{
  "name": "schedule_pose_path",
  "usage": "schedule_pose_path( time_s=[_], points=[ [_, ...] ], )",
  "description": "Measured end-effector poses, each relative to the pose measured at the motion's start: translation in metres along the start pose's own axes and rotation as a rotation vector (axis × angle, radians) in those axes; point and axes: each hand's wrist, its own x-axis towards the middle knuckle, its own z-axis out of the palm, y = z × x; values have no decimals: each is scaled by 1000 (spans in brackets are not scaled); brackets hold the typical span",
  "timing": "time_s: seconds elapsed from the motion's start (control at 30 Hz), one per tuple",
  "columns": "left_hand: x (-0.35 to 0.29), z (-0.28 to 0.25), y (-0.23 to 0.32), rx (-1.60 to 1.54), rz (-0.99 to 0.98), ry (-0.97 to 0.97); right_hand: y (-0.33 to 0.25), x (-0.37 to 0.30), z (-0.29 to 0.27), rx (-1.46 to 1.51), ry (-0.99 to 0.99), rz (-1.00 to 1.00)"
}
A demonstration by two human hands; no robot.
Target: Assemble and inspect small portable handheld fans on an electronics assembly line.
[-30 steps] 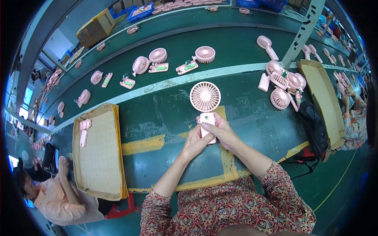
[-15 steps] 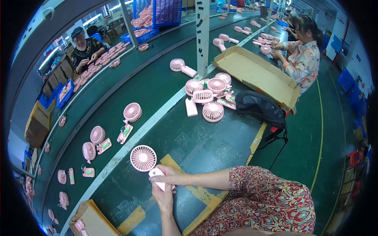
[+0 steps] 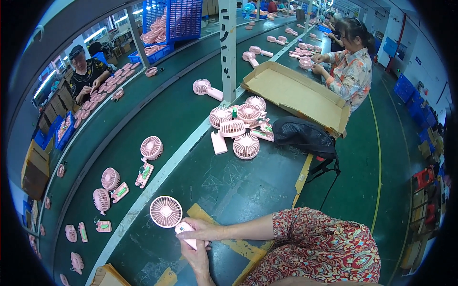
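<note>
I hold a pink hand-held fan (image 3: 166,211) over the green workbench (image 3: 238,186), with its round grille pointing away from my body. Both hands are closed on its pink handle. My right hand (image 3: 204,230) lies over the top of the handle, its patterned sleeve reaching in from the right. From the lower edge my left hand (image 3: 195,259) grips the handle underneath. The handle is mostly hidden by my fingers.
A cluster of pink fans (image 3: 238,128) lies further along the bench beside a black bag (image 3: 305,136) and a flat cardboard tray (image 3: 296,93). More fans and parts (image 3: 112,183) ride the green conveyor (image 3: 157,114). Workers sit at the upper left (image 3: 86,71) and upper right (image 3: 348,66).
The view has swung to the right along the line and keeps turning. Both hands stay on the fan's handle in front of me throughout.
</note>
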Motion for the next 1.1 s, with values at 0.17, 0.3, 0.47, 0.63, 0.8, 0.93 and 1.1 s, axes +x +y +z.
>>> schedule_pose_path(
  time_s=[0.17, 0.3, 0.47, 0.63, 0.8, 0.93, 1.1],
  points=[
    [-1, 0, -2, 3, -12, -4, 8, 2, -1, -11, 14, -28],
    [-1, -1, -10, -1, -32, -42, 8, -2, -5, 85, -1, -25],
    [-3, 4, 2, -39, -69, -19, 7, 1, -6, 177, -28, 35],
    [-3, -8, -19, -9, -121, 20, 9, 14, -2, 233, 8, 132],
    [-8, -12, -8, 120, 74, -55, -15, -2, 9, 269, 35, 108],
    [-17, -17, 7, 176, 135, 10, -3, -3, 7, 272, -15, 94],
    [-21, -17, 3, 203, 88, 4, -7, -6, 10, 273, -39, 84]
  ],
)
